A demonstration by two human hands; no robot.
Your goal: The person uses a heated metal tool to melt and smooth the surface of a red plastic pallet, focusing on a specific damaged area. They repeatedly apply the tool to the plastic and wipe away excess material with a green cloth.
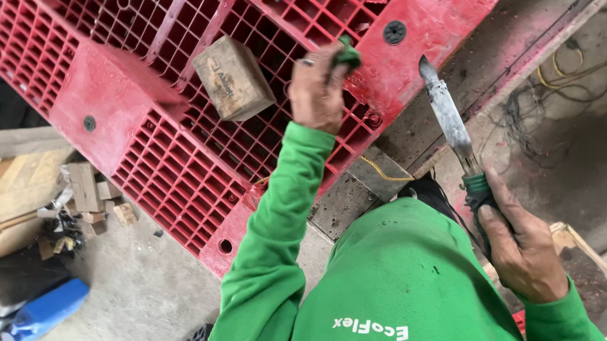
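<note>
Left grip [317, 88] on green rag [345, 55] beside wooden block [233, 78], red pallet [180, 155].

The red pallet [180, 162] runs off the top edge; the green wad [346, 55] is half hidden.

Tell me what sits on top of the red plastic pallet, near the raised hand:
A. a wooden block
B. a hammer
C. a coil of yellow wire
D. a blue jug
A: a worn wooden block rests on the grid of the red plastic pallet, just beside the left hand.
</note>
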